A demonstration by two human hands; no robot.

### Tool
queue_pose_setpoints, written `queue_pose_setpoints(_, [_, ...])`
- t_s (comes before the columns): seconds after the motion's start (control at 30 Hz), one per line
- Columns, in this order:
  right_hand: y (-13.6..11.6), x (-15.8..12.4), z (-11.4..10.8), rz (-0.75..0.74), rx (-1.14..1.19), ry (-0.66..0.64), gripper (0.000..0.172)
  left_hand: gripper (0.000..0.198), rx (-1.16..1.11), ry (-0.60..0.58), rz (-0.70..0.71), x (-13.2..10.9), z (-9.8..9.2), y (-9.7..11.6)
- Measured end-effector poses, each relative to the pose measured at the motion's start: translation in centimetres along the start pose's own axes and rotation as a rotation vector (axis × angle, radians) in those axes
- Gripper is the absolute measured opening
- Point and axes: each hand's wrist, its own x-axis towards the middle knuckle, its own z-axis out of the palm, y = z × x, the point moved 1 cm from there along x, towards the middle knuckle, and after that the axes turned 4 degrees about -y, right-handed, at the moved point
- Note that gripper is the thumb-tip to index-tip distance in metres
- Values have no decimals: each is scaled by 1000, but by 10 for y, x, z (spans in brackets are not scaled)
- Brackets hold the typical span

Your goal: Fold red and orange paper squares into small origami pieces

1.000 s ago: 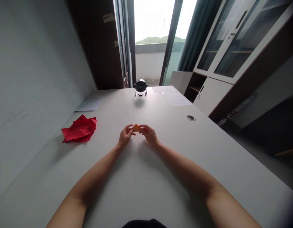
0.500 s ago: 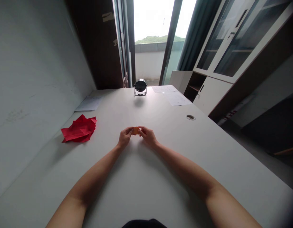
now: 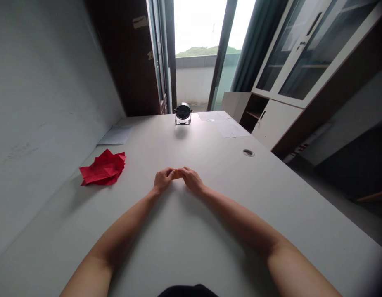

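Note:
Between my two hands is a small orange piece that looks like folded paper (image 3: pixel 177 174); fingers cover most of it. My left hand (image 3: pixel 162 180) pinches its left side, thumb towards me. On the opposite side my right hand (image 3: pixel 192 179) is closed on it, fingers bent over the top edge. Both hands rest at or just above the white table (image 3: pixel 184 231), and I cannot tell whether the piece touches the surface. Farther left lies a crumpled sheet of red paper (image 3: pixel 104 168), apart from both hands.
A round black device on a metal stand (image 3: pixel 183 113) is at the table's far end. White papers (image 3: pixel 232 128) lie at the back right, another sheet (image 3: pixel 115 135) at the back left. A cable hole (image 3: pixel 248 152) is on the right. A wall (image 3: pixel 39 123) borders the left side.
Both hands have dipped slightly towards me with the orange piece. My right fingers have folded farther over it, and less orange shows between the hands.

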Motion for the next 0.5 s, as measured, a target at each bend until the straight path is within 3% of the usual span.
queue_pose_setpoints(0.13, [-1,1,-3,-13,-22,49,27,21,-70,4,2,0,0,2])
queue_pose_setpoints(0.27, [-4,1,-9,-26,25,126,25,26,73,-12,7,2,0,3])
queue_pose_setpoints(0.37, [-5,1,-11,-44,31,118,27,27,185,-19,33,3,-1,2])
queue_pose_setpoints(0.5, [-4,1,-12,-66,30,108,28,29,139,-45,12,4,-1,-1])
